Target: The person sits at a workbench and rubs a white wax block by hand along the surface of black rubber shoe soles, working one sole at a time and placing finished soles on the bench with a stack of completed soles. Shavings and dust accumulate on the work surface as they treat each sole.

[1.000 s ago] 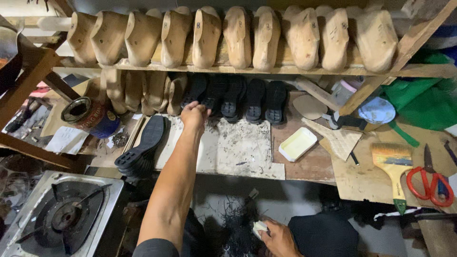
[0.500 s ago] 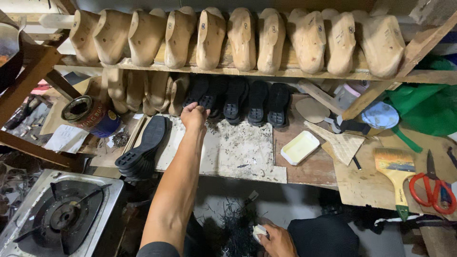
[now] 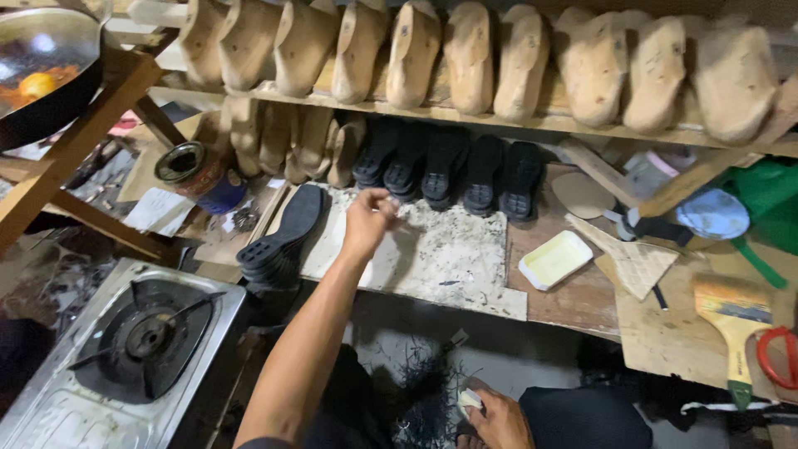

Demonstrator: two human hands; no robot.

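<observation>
The left hand [image 3: 368,218] is stretched out over the pale, scuffed cutting board [image 3: 440,249] that lies on the wooden bench [image 3: 573,295]. Its fingers are curled together, thumb against fingertips; whether they pinch anything cannot be told. Just beyond it, a row of black rubber shoe soles [image 3: 449,170] stands on edge under the shelf, close to the fingertips but not touching them. To the left of the hand a stack of black soles [image 3: 283,237] lies at the board's left edge, tread side up.

The right hand [image 3: 499,416] sits low near the person's lap, fingers closed around a small whitish lump [image 3: 470,401].

On the wooden shelf [image 3: 499,116] above, a line of pale wooden shoe lasts [image 3: 465,54] stands side by side. A small cream rectangular tray [image 3: 555,259] lies on the bench to the right of the board, and a wide yellow-handled paintbrush [image 3: 731,320] lies further right. A steel gas burner [image 3: 141,341] sits at lower left.
</observation>
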